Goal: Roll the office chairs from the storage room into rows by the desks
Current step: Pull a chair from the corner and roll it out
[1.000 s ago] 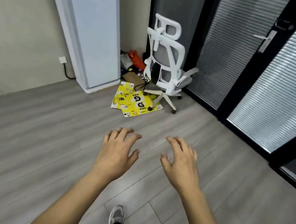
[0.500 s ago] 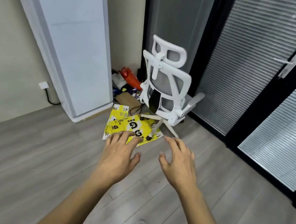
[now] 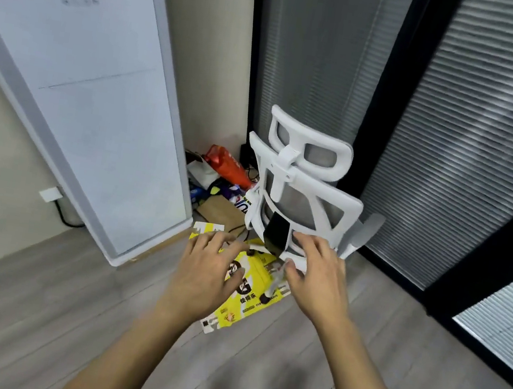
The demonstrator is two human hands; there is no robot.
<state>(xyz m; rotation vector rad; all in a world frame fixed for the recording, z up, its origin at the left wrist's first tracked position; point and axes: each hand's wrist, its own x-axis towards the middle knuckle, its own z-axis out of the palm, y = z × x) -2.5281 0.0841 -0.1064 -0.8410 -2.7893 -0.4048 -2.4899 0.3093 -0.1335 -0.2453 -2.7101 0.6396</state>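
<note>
Office chair (image 3: 303, 198) stands in the room corner, just above centre of frame, its back toward me and its base partly on a flattened yellow carton (image 3: 243, 300) on the floor. Left grip (image 3: 205, 273): fingers spread and loose, nothing held, low and left of the chair, over the carton. Right grip (image 3: 318, 281): likewise spread and empty, overlapping the lower edge of the backrest in view; contact cannot be confirmed. Judgement: the white plastic frame is stiff and the grey mesh soft and giving, so take the frame, not the mesh. The top rail of the backrest (image 3: 326, 190) looks the best place, both grips set wide apart. Headrest (image 3: 314, 146) probably pivots: avoid. Expect moderate weight and easy rolling on castors, though the carton may snag them.
</note>
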